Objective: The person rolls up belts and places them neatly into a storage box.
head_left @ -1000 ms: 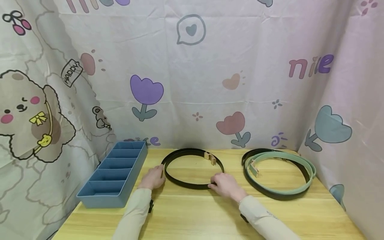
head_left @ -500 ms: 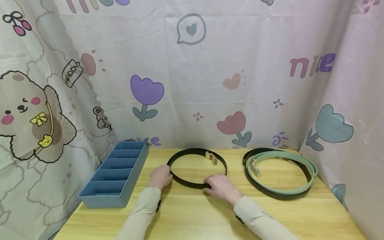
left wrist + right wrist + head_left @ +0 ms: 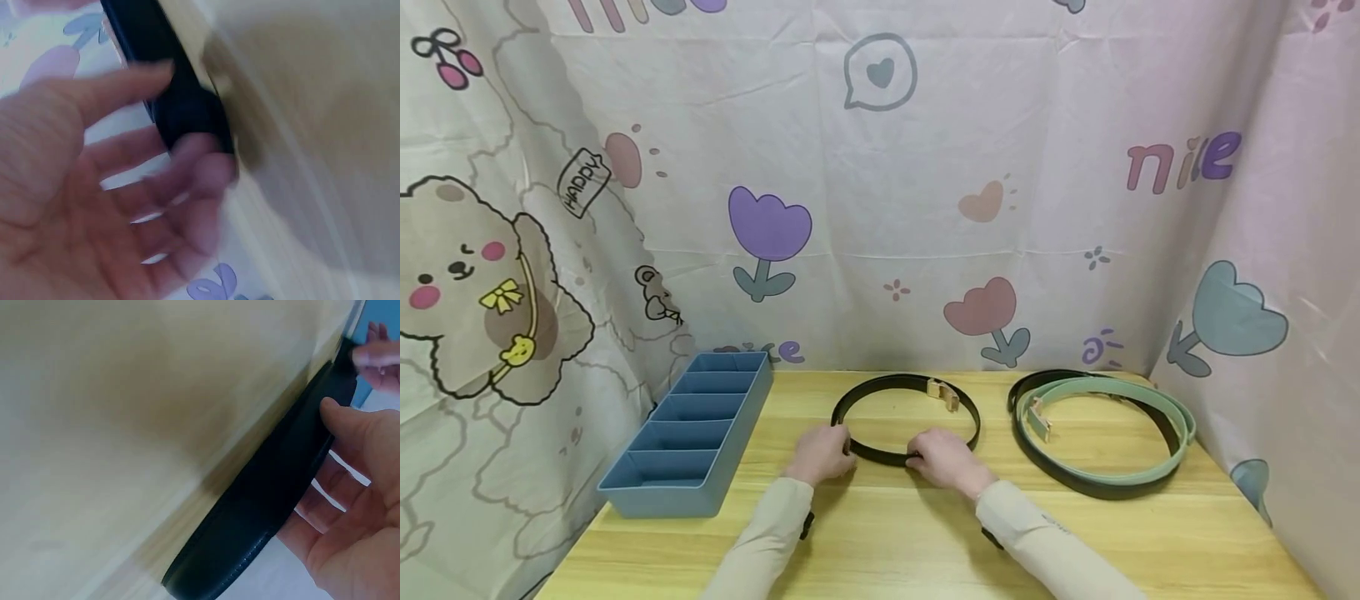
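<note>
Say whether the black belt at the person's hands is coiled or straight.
Coiled: in the head view, the black belt curves into a ring, its gold buckle opposite the left hand and right hand.

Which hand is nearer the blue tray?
Left. The left hand is right of the blue tray, not touching it; the right hand is farther right along the black belt.

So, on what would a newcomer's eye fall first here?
Probably the big cartoon animal on the cloth, at far left. Then the looped black belt at centre, its gold buckle at the back, its front held by left grip and right grip. The blue divided tray at left and green belt at right also stand out.
</note>
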A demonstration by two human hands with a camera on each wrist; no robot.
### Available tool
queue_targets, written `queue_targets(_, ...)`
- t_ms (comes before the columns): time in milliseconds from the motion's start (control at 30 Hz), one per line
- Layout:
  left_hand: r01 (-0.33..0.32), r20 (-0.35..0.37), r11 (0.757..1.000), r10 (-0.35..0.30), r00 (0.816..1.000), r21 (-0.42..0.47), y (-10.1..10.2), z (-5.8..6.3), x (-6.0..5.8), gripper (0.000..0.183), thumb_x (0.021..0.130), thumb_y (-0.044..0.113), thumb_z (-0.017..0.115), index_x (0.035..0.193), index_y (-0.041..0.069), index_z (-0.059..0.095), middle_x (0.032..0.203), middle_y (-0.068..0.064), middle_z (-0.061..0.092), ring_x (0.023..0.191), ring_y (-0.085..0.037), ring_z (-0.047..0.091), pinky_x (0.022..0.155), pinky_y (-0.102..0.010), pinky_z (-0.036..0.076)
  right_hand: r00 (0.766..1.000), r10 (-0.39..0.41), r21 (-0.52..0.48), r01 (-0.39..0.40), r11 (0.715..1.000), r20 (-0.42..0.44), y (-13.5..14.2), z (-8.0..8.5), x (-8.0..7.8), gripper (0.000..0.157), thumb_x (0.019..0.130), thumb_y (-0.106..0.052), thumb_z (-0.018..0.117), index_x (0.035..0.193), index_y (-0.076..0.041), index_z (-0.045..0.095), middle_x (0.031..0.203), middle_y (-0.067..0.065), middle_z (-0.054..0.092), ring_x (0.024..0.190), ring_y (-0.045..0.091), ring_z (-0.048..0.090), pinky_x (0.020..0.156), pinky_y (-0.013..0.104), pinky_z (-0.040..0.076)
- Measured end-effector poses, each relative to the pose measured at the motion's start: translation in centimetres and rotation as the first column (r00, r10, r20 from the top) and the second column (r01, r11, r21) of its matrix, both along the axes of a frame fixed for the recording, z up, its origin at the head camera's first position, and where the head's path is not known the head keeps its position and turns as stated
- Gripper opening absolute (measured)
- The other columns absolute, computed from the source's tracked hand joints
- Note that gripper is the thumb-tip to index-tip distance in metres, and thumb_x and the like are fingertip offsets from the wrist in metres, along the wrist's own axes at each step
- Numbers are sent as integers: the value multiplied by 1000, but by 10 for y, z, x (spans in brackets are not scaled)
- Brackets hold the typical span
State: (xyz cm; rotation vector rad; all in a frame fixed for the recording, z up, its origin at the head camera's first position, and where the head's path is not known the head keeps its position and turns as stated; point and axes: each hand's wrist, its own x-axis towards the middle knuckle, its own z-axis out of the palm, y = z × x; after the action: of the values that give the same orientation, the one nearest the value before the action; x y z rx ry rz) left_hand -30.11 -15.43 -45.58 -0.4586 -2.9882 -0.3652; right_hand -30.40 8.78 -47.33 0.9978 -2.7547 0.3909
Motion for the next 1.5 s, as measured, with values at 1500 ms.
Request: queue_targets(1500,297,47,950,-303,952,97,28,-3,8,35,76,29,85,92,11,59,85,-2,61,72,-8,48,66,-25,43,988,114,-91,-105,990,103,-17,8,1,8,95,-24,64,95,-17,68,87,-7,60,72,3,52,63,21,45)
